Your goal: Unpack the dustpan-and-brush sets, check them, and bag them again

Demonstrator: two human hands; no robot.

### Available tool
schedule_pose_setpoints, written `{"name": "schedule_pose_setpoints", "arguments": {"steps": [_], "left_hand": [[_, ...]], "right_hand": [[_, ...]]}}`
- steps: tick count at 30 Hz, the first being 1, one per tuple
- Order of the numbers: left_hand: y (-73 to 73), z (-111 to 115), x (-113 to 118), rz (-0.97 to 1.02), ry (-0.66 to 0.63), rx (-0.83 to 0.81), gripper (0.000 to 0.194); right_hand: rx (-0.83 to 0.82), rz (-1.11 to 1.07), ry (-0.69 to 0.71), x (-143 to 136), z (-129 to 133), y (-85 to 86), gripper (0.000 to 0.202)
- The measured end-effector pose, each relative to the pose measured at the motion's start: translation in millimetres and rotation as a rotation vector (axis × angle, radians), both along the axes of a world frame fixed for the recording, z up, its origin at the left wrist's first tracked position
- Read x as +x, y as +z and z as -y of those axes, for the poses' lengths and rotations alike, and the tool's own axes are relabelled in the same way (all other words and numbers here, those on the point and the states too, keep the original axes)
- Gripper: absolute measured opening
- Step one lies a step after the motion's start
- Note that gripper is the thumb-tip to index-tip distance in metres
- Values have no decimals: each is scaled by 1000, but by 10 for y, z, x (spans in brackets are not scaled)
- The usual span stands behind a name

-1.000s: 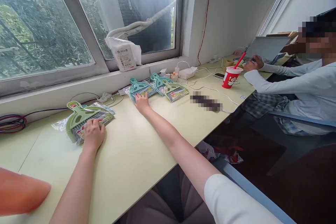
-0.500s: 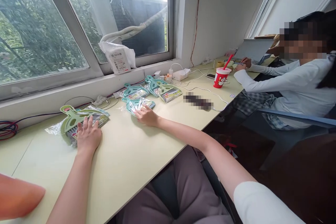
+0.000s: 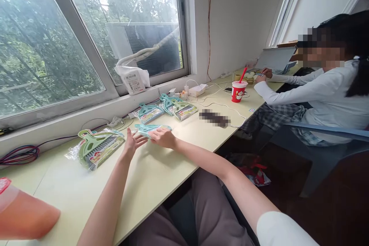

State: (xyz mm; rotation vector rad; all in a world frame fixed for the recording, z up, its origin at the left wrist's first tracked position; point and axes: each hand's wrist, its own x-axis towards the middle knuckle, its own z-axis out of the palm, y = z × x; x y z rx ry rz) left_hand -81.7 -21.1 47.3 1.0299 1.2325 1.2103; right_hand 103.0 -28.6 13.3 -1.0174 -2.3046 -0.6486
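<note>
My right hand [image 3: 164,137] grips the near side of a light-blue dustpan-and-brush set [image 3: 145,128] in clear wrapping, its front edge tilted up off the table. Just left of it, my left hand [image 3: 133,144] is open with fingers spread, close to the pack's handle end; whether they touch it I cannot tell. Green wrapped dustpan-and-brush sets [image 3: 99,148] lie stacked to the left of my left hand. Beyond my right hand rest more wrapped sets, a blue one [image 3: 150,113] and a green one [image 3: 183,110] overlapping another blue one.
A pixelated dark object [image 3: 215,118] and white cables lie to the right, with a red-and-white cup [image 3: 238,91] behind. An orange drink cup [image 3: 25,213] stands at the near left. A co-worker [image 3: 319,84] sits at the far right. A paper bag [image 3: 134,81] rests on the windowsill.
My left hand has left the green sets and moved right, beside the blue set. My right hand has lifted and tilted that blue set. The view has shifted slightly.
</note>
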Motion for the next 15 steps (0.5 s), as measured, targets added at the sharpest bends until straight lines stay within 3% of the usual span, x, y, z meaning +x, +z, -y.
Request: {"name": "schedule_pose_setpoints", "arguments": {"steps": [2, 4, 8, 11, 15], "left_hand": [[13, -45, 164, 166, -72, -30, 25], [-18, -58, 202, 255, -65, -60, 10], [-109, -20, 48, 330, 10, -139, 14], [-138, 23, -72, 424, 112, -65, 18], [-178, 43, -141, 538, 199, 51, 28]], "right_hand": [[42, 73, 61, 24, -6, -17, 27], [61, 151, 112, 51, -19, -16, 29], [3, 218, 257, 69, -5, 15, 32], [-101, 47, 294, 31, 58, 18, 36], [-319, -344, 153, -12, 64, -31, 28]]}}
